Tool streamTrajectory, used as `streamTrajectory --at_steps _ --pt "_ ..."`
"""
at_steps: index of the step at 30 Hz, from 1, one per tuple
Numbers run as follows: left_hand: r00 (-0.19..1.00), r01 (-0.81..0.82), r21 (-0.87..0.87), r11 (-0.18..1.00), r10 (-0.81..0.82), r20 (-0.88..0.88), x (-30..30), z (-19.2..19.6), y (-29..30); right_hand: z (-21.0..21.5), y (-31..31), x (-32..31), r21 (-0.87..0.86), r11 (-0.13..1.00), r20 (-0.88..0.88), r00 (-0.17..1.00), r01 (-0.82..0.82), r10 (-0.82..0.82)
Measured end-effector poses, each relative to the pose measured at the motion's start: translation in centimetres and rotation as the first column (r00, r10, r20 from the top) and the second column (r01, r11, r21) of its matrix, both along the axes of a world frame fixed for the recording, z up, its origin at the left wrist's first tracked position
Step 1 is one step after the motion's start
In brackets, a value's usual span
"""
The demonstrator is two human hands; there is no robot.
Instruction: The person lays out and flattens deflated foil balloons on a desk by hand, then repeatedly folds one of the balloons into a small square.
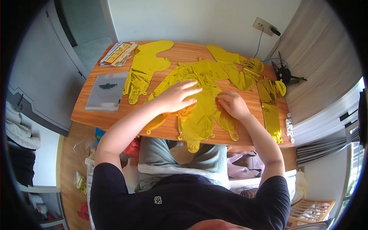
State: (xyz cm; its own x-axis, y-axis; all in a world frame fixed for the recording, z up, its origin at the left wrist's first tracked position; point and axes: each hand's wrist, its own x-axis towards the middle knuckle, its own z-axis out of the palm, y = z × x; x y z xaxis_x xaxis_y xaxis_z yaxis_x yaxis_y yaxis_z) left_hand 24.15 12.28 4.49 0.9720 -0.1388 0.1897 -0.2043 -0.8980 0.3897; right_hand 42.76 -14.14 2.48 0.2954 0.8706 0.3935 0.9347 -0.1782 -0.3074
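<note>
**Hands flat on gold foil**

Wooden surface [96, 115], spread with gold foil balloons. Largest foil balloon [199, 115] at the near edge, centre, its tabs hanging over that edge. Left of the foil balloon, another gold foil piece [143, 69]; right of it, a gold strip [272, 115]. Further left, a clear bag [105, 92]. Left hand [178, 96] open, fingers spread, pressed flat on the foil balloon. Right hand [234, 104] curled, fingertips pinching the balloon's right side. Small white pieces [289, 126] beyond the strip.

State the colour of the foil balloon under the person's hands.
Shiny gold; the foil balloon shows best in the head view, the only one.
</note>
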Motion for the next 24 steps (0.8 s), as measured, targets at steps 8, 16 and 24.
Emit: streamTrajectory --at_steps 8,16,24 --pt "0.986 -0.032 0.201 0.979 0.064 -0.155 3.4 -3.3 3.5 -1.2 -0.3 0.3 0.054 0.999 -0.032 0.999 0.007 -0.006" --pt "0.985 -0.114 0.190 0.975 0.135 -0.104 2.8 -2.5 3.8 -1.2 -0.1 0.1 0.075 0.997 -0.009 1.000 0.001 -0.001" --pt "0.988 -0.138 0.021 0.990 0.139 -0.060 3.0 -2.2 4.7 -1.1 0.2 0.0 0.064 0.998 -0.027 1.000 0.005 -0.003"
